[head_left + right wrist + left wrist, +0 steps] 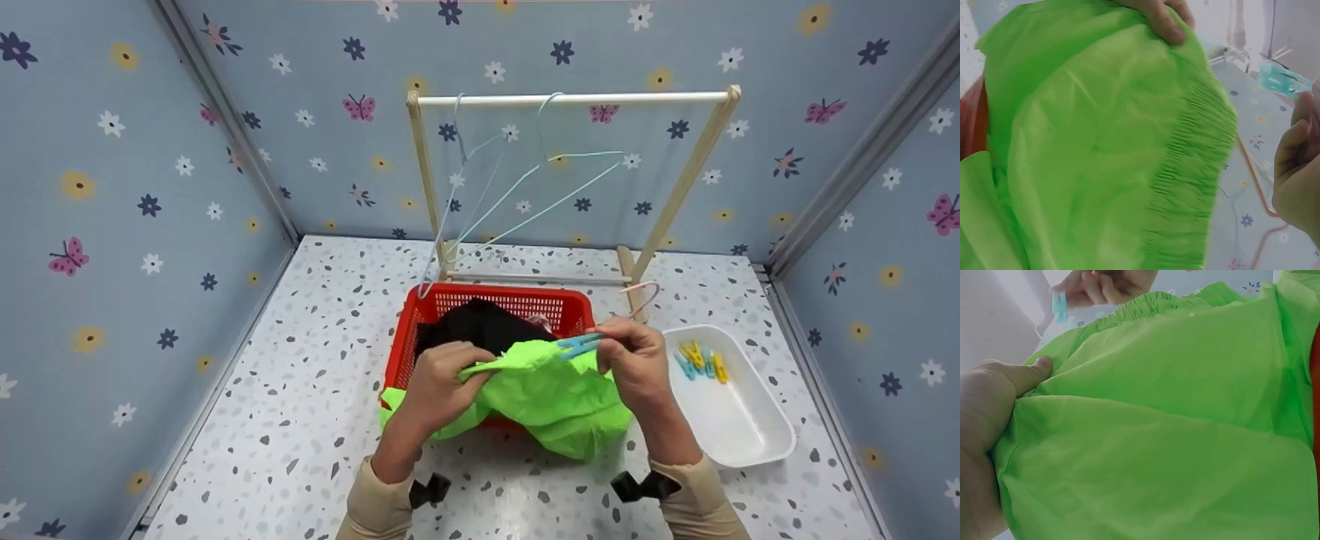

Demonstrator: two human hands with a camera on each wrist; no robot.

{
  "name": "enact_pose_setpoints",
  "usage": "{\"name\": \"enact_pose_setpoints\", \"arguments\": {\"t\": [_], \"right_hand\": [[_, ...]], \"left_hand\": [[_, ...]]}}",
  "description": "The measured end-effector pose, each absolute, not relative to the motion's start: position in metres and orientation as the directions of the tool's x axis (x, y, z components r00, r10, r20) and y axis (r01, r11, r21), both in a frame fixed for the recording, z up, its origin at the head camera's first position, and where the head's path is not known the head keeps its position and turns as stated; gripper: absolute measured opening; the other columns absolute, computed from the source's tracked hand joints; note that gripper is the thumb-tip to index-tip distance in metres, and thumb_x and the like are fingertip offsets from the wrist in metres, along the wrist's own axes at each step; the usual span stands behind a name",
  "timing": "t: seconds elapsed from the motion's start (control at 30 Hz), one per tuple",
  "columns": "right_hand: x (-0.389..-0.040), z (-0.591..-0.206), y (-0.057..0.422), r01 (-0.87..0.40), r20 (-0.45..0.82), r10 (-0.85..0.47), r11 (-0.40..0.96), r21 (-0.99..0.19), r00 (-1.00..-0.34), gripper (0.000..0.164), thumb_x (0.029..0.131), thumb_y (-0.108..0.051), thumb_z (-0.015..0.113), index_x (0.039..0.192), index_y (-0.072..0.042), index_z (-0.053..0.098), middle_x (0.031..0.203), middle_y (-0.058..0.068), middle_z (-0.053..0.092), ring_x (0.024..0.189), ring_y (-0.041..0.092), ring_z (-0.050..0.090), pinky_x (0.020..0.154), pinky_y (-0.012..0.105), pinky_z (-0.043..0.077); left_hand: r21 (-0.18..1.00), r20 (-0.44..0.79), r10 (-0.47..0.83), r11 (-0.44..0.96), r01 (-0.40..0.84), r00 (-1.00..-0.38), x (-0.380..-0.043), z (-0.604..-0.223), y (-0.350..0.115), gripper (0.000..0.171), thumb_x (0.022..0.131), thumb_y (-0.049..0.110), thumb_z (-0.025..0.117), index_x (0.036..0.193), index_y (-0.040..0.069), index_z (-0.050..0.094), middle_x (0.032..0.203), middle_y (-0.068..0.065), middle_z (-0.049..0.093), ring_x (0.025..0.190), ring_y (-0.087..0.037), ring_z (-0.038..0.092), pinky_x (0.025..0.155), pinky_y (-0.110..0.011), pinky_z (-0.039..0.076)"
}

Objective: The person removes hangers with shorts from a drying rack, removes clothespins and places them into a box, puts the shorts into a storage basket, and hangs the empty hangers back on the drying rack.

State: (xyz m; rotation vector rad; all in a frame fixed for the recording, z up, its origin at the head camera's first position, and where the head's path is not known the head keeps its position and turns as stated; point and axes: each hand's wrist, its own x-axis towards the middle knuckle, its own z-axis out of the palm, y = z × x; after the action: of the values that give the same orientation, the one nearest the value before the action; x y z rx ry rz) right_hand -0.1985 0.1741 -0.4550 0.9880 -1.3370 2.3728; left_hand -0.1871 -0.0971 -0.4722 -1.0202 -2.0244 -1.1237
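Observation:
My left hand [450, 379] pinches the edge of a bright green garment [555, 397] with a gathered elastic waistband, its thumb on top of the cloth. The fabric hangs over the front of the red basket [401, 337]. My right hand [637, 360] pinches a light blue clothespin [579, 345] by one end, the other end pointing left. In the head view the clothespin overlaps the garment's upper edge; in the right wrist view the clothespin [1280, 79] shows apart from the cloth. A pink hanger [646, 294] pokes out behind my right hand, its lower part hidden.
Black cloth [480, 322] lies in the basket. To the right, a white tray [739, 427] holds several yellow and blue clothespins [701, 360]. Behind stands a wooden rack with a white rod [637, 98], from which a lilac hanger [459, 135] and a mint hanger [577, 196] hang.

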Motion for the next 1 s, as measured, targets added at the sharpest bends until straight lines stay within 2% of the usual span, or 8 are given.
{"name": "enact_pose_setpoints", "arguments": {"t": [0.17,0.37,0.6,0.7,0.8,0.9,1.0], "right_hand": [[-0.188,-0.453,0.198,-0.496,0.645,-0.115,-0.542,-0.678,-0.755,0.027,0.087,-0.01,0.07,0.104,0.01,0.067,0.095,0.015,0.068,0.056,0.011,0.055,0.05,0.02,0.045],[-0.183,-0.449,0.227,-0.509,0.623,-0.084,-0.496,-0.703,-0.778,0.032,0.088,-0.008,0.07,0.106,0.017,0.062,0.092,0.017,0.067,0.056,0.013,0.055,0.049,0.021,0.044],[-0.18,-0.445,0.263,-0.537,0.599,-0.031,-0.405,-0.74,-0.8,0.029,0.091,-0.001,0.065,0.108,0.021,0.056,0.092,0.014,0.063,0.056,0.015,0.053,0.05,0.023,0.042],[-0.181,-0.449,0.284,-0.538,0.553,0.025,-0.273,-0.797,-0.833,0.023,0.091,0.009,0.06,0.111,0.019,0.056,0.092,0.012,0.061,0.056,0.015,0.054,0.05,0.022,0.043],[-0.185,-0.454,0.304,-0.46,0.452,0.132,-0.04,-0.887,-0.882,0.022,0.09,0.01,0.061,0.111,0.014,0.057,0.089,0.008,0.058,0.057,0.014,0.056,0.049,0.02,0.044],[-0.191,-0.459,0.323,-0.29,0.343,0.227,0.237,-0.927,-0.911,0.023,0.091,-0.002,0.066,0.11,0.008,0.058,0.089,0.004,0.058,0.061,0.014,0.058,0.05,0.019,0.045],[-0.2,-0.464,0.338,-0.135,0.277,0.273,0.442,-0.887,-0.921,0.032,0.091,-0.02,0.07,0.111,0.003,0.059,0.092,0.001,0.058,0.067,0.013,0.059,0.056,0.018,0.048]], "left_hand": [[0.444,0.774,0.32,0.342,0.828,-0.547,-0.186,-0.473,-0.1,0.007,0.082,0.007,0.078,0.088,0.009,0.074,0.083,0.004,0.069,0.073,-0.009,0.062,0.068,-0.023,0.05],[0.446,0.775,0.321,0.334,0.83,-0.545,-0.188,-0.472,-0.101,0.009,0.082,0.007,0.079,0.088,0.01,0.074,0.082,0.004,0.068,0.073,-0.009,0.061,0.067,-0.023,0.05],[0.462,0.77,0.318,0.321,0.827,-0.554,-0.19,-0.475,-0.1,0.007,0.088,0.015,0.074,0.088,0.008,0.074,0.082,0.004,0.068,0.072,-0.009,0.061,0.066,-0.024,0.05],[0.473,0.768,0.314,0.311,0.825,-0.559,-0.19,-0.479,-0.101,0.008,0.089,0.017,0.073,0.088,0.009,0.074,0.081,0.005,0.067,0.073,-0.008,0.062,0.066,-0.024,0.05],[0.485,0.761,0.31,0.31,0.818,-0.569,-0.19,-0.481,-0.102,0.006,0.088,0.016,0.074,0.087,0.01,0.074,0.081,0.006,0.067,0.072,-0.007,0.061,0.065,-0.023,0.049],[0.489,0.758,0.312,0.309,0.815,-0.573,-0.191,-0.482,-0.102,0.005,0.088,0.015,0.074,0.088,0.01,0.074,0.082,0.006,0.067,0.071,-0.007,0.06,0.064,-0.023,0.049],[0.498,0.753,0.313,0.306,0.812,-0.579,-0.192,-0.482,-0.102,0.006,0.089,0.016,0.073,0.088,0.01,0.074,0.082,0.006,0.068,0.071,-0.007,0.061,0.064,-0.024,0.049]]}}
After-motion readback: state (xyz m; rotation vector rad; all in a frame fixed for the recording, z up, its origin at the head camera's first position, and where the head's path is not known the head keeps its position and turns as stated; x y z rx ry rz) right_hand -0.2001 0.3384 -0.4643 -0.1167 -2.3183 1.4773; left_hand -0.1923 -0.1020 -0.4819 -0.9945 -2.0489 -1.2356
